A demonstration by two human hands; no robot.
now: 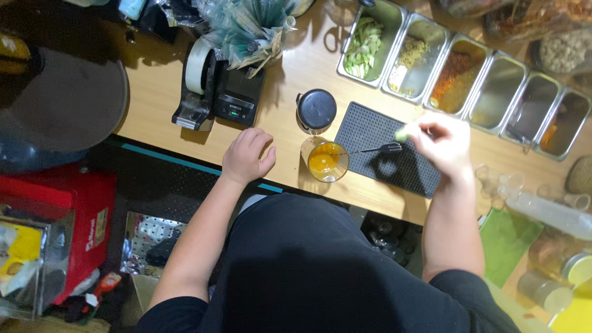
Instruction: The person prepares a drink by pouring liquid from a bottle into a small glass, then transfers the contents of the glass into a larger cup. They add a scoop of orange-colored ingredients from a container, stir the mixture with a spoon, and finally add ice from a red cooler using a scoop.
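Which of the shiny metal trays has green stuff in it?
The metal tray at the far left end of the row holds the pale green pieces. The next ones hold yellowish and orange-red stuff, and the others look nearly empty.

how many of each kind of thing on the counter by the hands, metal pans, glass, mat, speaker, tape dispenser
steel pans: 6
glass with orange sauce: 1
black ribbed mat: 1
round black speaker: 1
tape dispenser: 1
tongs, in the right hand: 1
Total: 11
The left hand lies flat on the counter, holding nothing.
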